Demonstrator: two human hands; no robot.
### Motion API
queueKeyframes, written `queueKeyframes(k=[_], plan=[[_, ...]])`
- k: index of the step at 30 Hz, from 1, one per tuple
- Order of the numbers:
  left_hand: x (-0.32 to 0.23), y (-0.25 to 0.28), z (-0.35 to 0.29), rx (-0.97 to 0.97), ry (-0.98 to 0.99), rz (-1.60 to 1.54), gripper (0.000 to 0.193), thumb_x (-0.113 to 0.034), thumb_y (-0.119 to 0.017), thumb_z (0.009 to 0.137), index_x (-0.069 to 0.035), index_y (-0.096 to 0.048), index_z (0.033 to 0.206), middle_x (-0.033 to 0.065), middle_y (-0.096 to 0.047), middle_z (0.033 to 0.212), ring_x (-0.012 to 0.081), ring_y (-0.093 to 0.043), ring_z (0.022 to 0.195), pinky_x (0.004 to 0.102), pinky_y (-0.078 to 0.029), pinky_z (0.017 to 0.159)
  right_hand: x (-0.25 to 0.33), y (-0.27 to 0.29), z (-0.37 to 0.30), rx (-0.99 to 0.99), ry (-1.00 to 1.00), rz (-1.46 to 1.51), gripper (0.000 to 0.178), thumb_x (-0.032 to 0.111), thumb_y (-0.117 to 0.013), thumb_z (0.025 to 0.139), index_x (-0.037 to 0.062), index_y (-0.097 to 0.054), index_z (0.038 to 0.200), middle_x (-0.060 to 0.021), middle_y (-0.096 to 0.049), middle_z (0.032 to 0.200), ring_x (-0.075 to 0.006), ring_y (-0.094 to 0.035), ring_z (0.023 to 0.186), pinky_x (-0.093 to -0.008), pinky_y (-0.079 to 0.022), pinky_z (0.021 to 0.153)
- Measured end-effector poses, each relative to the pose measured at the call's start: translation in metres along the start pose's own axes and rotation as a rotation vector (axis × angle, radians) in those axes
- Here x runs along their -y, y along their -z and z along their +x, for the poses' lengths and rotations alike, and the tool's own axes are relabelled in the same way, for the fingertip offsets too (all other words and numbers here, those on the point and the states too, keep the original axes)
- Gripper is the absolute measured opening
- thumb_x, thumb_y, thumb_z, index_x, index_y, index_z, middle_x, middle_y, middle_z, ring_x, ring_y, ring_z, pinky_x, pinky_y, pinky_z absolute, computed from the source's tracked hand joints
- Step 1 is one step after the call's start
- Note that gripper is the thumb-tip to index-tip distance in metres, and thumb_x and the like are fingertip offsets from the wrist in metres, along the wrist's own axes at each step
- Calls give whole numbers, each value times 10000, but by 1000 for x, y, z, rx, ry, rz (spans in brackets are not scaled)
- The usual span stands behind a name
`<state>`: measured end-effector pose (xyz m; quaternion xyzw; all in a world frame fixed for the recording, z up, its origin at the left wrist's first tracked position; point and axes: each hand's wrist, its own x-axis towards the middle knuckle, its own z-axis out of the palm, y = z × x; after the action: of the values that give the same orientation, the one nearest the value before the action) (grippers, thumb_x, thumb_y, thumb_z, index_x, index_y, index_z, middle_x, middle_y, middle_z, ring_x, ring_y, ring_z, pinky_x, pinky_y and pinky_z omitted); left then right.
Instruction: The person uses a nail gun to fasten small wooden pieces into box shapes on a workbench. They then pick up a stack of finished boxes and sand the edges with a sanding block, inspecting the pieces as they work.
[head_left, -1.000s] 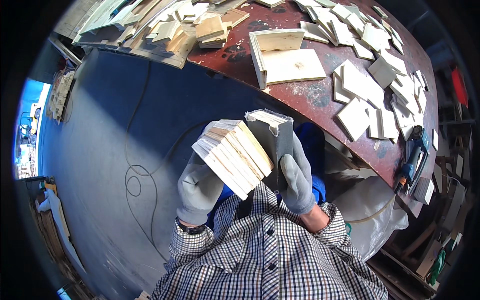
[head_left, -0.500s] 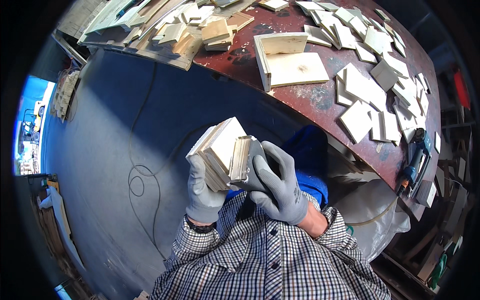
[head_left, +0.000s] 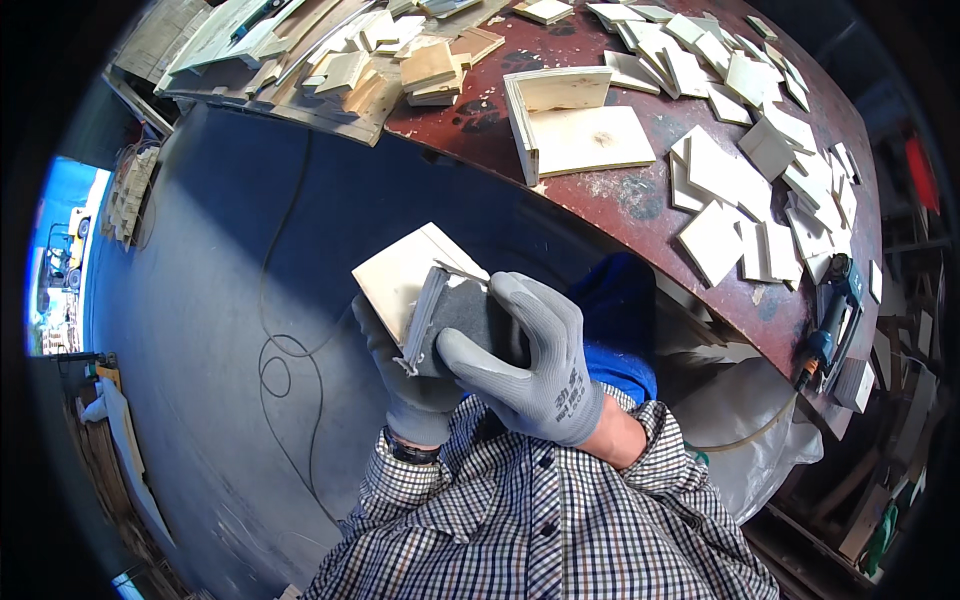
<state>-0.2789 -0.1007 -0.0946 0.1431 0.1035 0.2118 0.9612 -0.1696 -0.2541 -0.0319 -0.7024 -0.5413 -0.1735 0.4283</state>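
Observation:
My left hand (head_left: 408, 385), in a grey work glove, grips a stack of square plywood pieces (head_left: 395, 268) from behind and below. The pale top face is tilted up, and most of this hand's fingers are hidden behind it. In my right hand (head_left: 545, 365), gloved alike, is a sanding block (head_left: 475, 308) wrapped in dark grey abrasive paper with ragged edges. Its lower left side lies against the plywood face. My right thumb presses along the block, and the fingers wrap its far side.
A dark red table (head_left: 640, 205) holds many loose plywood squares (head_left: 715, 240) and an L-shaped plywood assembly (head_left: 590, 138). Near its right corner lies a blue-black power tool (head_left: 833, 315). Wood offcuts (head_left: 430, 65) sit at the far left. A cable (head_left: 265, 340) loops across the floor.
The plywood stack has turned so its broad face shows instead of its layered edges. My right hand has moved left and down with the sanding block, over the plywood.

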Motion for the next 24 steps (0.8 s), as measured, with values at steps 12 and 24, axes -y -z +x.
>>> queueKeyframes(k=[12,24], plan=[[2,-1,5,212,219,-443,912,-437,-782,969,14,-322,1614,155,-563,1442,300,-586,1339,493,-422,1226,-53,37,-31,55,-504,127,662,183,-724,961,-30,-500,1546,-273,-504,1473,-418,-524,1337,-483,-441,1138],[6,-13,2,266,305,-456,826,-500,-668,1034,-9,-353,1619,176,-625,1356,297,-667,1222,512,-538,1095,-42,33,-25,72,-454,187,691,218,-716,964,-57,-473,1549,-286,-484,1498,-419,-517,1359,-487,-453,1135]])
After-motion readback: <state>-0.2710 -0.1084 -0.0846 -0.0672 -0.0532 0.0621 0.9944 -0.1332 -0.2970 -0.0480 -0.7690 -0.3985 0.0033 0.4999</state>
